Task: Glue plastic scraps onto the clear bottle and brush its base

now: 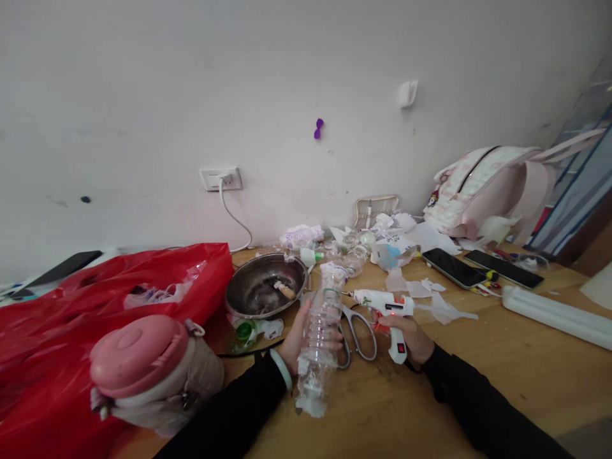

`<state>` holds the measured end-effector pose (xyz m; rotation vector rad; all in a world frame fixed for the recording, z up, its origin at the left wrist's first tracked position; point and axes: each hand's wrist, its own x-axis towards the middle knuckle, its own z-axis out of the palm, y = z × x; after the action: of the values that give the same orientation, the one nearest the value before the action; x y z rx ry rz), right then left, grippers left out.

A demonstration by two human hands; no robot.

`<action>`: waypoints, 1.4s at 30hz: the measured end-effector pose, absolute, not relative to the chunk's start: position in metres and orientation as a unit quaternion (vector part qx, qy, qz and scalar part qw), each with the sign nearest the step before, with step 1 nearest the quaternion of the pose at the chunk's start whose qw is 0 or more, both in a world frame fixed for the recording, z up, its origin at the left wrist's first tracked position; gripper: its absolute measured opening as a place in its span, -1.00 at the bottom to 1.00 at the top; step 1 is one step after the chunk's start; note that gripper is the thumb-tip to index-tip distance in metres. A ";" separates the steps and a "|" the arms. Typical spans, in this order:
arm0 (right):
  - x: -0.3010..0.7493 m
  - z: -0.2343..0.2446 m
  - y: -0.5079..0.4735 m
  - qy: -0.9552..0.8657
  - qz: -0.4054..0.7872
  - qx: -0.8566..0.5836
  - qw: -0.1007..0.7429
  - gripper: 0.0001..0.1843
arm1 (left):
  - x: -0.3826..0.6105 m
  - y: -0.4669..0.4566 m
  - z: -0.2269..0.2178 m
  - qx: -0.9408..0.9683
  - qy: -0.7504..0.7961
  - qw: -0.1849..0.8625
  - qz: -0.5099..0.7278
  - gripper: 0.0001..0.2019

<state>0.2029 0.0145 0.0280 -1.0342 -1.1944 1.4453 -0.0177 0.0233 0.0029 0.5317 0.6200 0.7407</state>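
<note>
My left hand [300, 338] is wrapped round a clear ribbed plastic bottle [320, 331] that lies tilted over the wooden table [478, 376]. A pale bangle sits on that wrist. My right hand [406, 338] grips the handle of a white hot glue gun [385, 305], whose nozzle points left toward the upper part of the bottle. A small red light shows on the gun. Grey-handled scissors [357, 331] lie on the table between the two hands.
A red plastic bag [95, 287] and a pink-lidded flask [143, 366] fill the left. A metal bowl [265, 287] sits behind the bottle. Two phones [454, 268], paper scraps, a white bar [554, 315] and a pink backpack [488, 188] lie at the right. A cable hangs from the wall socket [220, 178].
</note>
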 end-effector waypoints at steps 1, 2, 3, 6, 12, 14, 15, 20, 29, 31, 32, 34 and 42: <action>0.203 0.029 0.014 -0.488 0.593 -0.426 0.479 -0.71 | -0.018 0.025 0.001 0.253 0.288 0.855 0.349 -0.24; 0.202 0.029 0.014 -0.486 0.593 -0.428 0.479 -0.70 | -0.019 0.026 0.000 0.254 0.282 0.859 0.345 -0.24; 0.202 0.030 0.013 -0.485 0.592 -0.429 0.480 -0.69 | -0.020 0.027 -0.001 0.256 0.275 0.862 0.341 -0.24; 0.202 0.033 0.013 -0.482 0.589 -0.430 0.486 -0.70 | -0.022 0.029 -0.002 0.268 0.248 0.866 0.342 -0.26; 0.203 0.028 0.015 -0.447 0.572 -0.473 0.498 -0.83 | -0.022 0.028 0.001 0.290 0.204 0.860 0.367 -0.34; 0.203 0.025 0.017 -0.428 0.560 -0.495 0.508 -0.85 | -0.022 0.028 0.000 0.295 0.206 0.860 0.362 -0.35; 0.204 0.024 0.019 -0.417 0.553 -0.506 0.515 -0.85 | -0.022 0.029 -0.001 0.297 0.209 0.860 0.359 -0.35; 0.206 0.019 0.030 -0.352 0.520 -0.557 0.543 -0.83 | -0.020 0.029 -0.004 0.289 0.233 0.849 0.377 -0.36; 0.210 0.010 0.038 -0.374 0.518 -0.561 0.527 -0.87 | -0.017 0.022 0.004 0.283 0.271 0.841 0.374 -0.37; 0.210 0.010 0.040 -0.386 0.515 -0.565 0.516 -0.86 | -0.016 0.022 0.004 0.282 0.273 0.840 0.374 -0.37; 0.210 0.009 0.041 -0.393 0.510 -0.569 0.511 -0.86 | -0.016 0.022 0.004 0.282 0.274 0.840 0.373 -0.38; 0.211 0.008 0.044 -0.406 0.492 -0.584 0.502 -0.83 | -0.016 0.022 0.004 0.282 0.276 0.839 0.375 -0.39; 0.229 0.004 0.056 -0.511 0.335 -0.671 0.420 -0.66 | -0.014 0.021 0.005 0.283 0.278 0.838 0.374 -0.41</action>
<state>0.2291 0.0556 0.0035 -1.6815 -1.2815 0.8405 -0.0141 0.0214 0.0051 0.5980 0.5882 0.7915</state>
